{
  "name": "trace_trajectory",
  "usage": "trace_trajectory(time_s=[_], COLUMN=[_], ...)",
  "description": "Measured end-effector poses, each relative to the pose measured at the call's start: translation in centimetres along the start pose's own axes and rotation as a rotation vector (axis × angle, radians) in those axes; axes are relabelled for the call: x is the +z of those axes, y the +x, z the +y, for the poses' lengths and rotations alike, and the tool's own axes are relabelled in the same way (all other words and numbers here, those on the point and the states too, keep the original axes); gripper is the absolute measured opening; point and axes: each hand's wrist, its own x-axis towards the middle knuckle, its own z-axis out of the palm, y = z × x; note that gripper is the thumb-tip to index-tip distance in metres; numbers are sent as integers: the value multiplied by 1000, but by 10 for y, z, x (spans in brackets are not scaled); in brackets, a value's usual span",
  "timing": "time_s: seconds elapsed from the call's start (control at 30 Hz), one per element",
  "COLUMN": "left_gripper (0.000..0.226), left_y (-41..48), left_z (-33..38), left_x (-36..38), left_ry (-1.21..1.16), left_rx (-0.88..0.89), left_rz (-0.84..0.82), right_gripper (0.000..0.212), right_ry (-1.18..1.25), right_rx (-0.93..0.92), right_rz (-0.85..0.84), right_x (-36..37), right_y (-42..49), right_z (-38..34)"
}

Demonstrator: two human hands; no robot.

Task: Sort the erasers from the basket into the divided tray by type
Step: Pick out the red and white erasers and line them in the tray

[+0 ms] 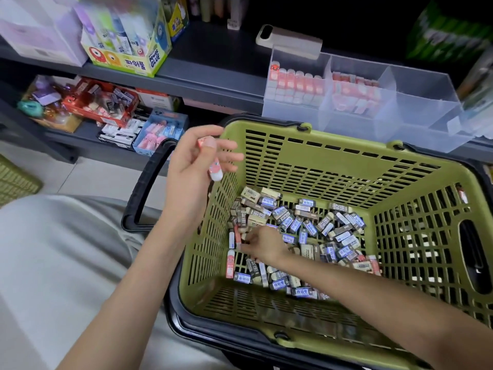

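A green slotted basket (333, 166) stands in front of me with a pile of several erasers (298, 228) on its floor, in blue, brown and pink sleeves. My left hand (197, 166) hovers over the basket's left rim, shut on pink erasers (214, 170). My right hand (262, 243) is down inside the basket at the left of the pile, its fingers pinching a pink eraser (237, 236). The clear divided tray (426, 118) sits on the shelf behind the basket. Its left and middle compartments hold pink erasers (296, 86); the right compartment looks empty.
A dark shelf (213, 84) carries a glue display box (125, 46) at the left and a beige phone-like device (289, 40) behind the tray. A lower shelf holds boxes of stationery (106, 108). The basket's black handle (144, 193) hangs down on the left. My knee (53, 249) is at lower left.
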Motion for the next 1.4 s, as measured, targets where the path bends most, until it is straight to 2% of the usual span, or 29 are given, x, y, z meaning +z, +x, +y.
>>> trace_trajectory(time_s=[0.1, 0.2, 0.33, 0.47, 0.53, 0.6, 0.67, 0.8, 0.87, 0.93, 1.0, 1.1, 1.13, 1.23, 1.4], left_gripper=[17, 18, 21, 21, 22, 18, 12, 50, 45, 28, 23, 23, 24, 21, 14], left_y=[-1, -1, 1, -1, 0, 0, -1, -2, -3, -3, -2, 0, 0, -2, 0], left_z=[-2, -4, -5, -6, -7, -10, -14, -16, -16, -18, -18, -15, -14, -12, -10], left_x=[0, 3, 3, 5, 5, 5, 6, 10, 10, 11, 10, 7, 6, 5, 6], left_ry=[32, 63, 55, 124, 192, 326, 489, 725, 756, 724, 635, 429, 374, 269, 309], left_rx=[11, -16, -54, -83, -130, -172, -199, -247, -237, -142, -82, -98, -107, -124, -136], left_rz=[-38, -109, -120, -175, -172, -188, -231, -358, -396, -329, -182, -104, -113, -126, -112], right_gripper=[20, 20, 5, 21, 18, 13, 7, 17, 12, 9, 12, 22, 29, 43, 42], right_ry=[-69, -174, -264, -3, 254, 538, 747, 952, 1032, 1098, 975, 342, 216, 121, 150], right_rx=[14, -29, -25, 131, 215, 218, 100, -220, -310, -340, -250, 1, 61, 122, 182], right_rz=[135, 188, 221, 123, 16, -76, -95, -99, -124, -189, -253, -245, -246, -171, -30], right_x=[18, 25, 26, 12, -4, -25, -46, -71, -70, -64, -50, -19, -8, 24, 55], right_y=[15, 17, 15, 11, -1, -21, -42, -68, -69, -63, -47, -16, -7, 7, 9], right_z=[-3, -4, -2, 1, 5, 4, -4, -34, -44, -46, -36, -11, -5, -4, -9])
